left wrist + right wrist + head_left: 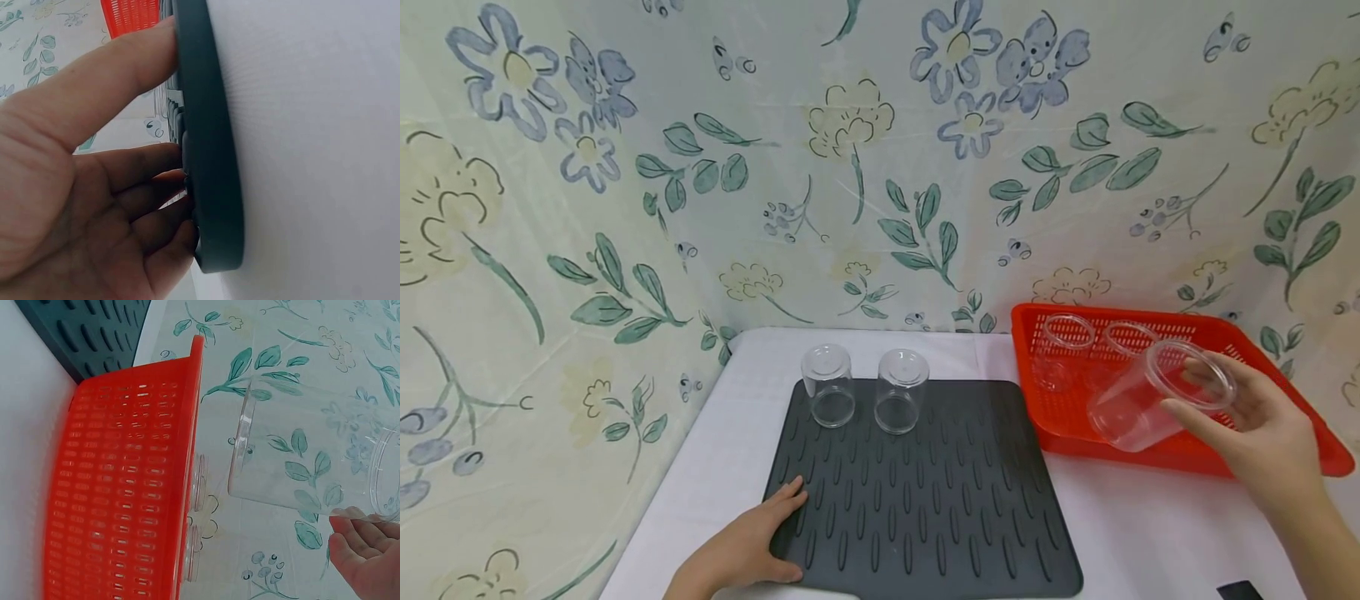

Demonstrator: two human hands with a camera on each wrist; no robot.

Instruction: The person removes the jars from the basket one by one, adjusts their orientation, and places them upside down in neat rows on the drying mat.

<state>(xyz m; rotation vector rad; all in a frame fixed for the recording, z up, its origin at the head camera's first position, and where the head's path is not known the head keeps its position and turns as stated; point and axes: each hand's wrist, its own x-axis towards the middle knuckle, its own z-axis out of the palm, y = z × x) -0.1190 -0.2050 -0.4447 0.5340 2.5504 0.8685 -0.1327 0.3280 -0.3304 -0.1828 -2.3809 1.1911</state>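
Note:
In the head view my right hand point(1270, 425) grips a clear cup point(1138, 412) near its rim, thumb on one side and fingers on the other. The cup is tilted above the front of the red basket point(1120, 454), its rim toward my hand. In the right wrist view the clear cup point(294, 450) hangs apart from the basket wall point(119, 487). My left hand point(748, 537) rests on the left front corner of the dark ribbed mat point(925, 500). Its thumb and fingertips touch the mat's ribbed face near the edge point(212, 156) in the left wrist view.
Two clear cups, a left one point(828, 387) and a right one point(901, 392), stand upside down on the mat's back left part. Inside the basket are two more clear cups, one with its rim point(1070, 330) up. Floral cloth point(850, 192) hangs behind the white table point(700, 492).

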